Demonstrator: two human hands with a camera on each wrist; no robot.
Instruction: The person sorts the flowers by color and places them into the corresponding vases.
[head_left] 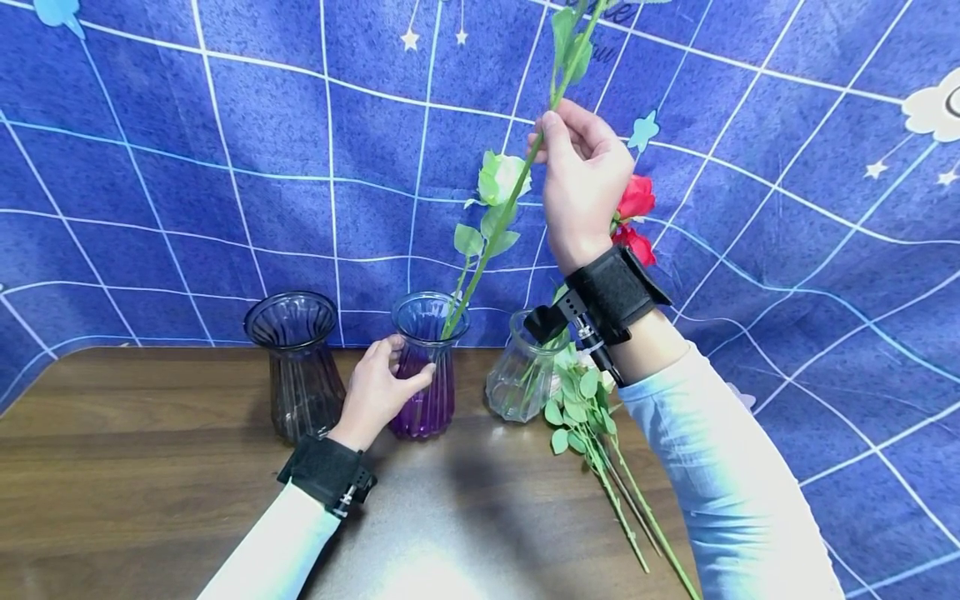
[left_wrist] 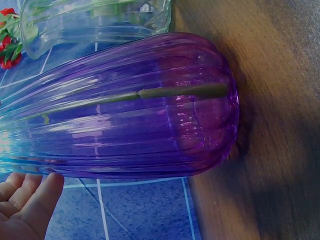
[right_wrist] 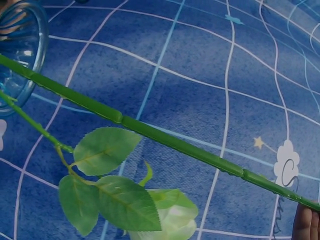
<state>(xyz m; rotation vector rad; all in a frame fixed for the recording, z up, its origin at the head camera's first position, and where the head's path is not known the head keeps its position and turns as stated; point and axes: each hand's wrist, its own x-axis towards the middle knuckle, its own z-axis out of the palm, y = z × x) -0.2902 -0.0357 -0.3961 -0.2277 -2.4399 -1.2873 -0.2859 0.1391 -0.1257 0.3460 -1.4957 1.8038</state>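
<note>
A ribbed glass vase (head_left: 423, 408), blue at the rim and purple below, stands on the table. My left hand (head_left: 378, 387) holds it near the neck, thumb in front and fingers at its left side. Above it my right hand (head_left: 585, 171) pinches a long green flower stem (right_wrist: 170, 140), which slants down into the vase mouth; its bloom is out of view. Beside that stem a pale green-white rose (head_left: 502, 177) with leaves (right_wrist: 125, 200) rises from the same vase on a thinner stem. Through the purple glass, one stem end (left_wrist: 200, 91) shows near the base.
To the left stands a dark grey glass vase (head_left: 300, 392). A clear glass vase (head_left: 517, 387) with stems in it is at the right, near red roses (head_left: 636, 200) partly behind my right wrist. Several leafy stems (head_left: 592, 408) lie on the wooden table (head_left: 150, 467). A blue gridded cloth (head_left: 262, 150) hangs behind.
</note>
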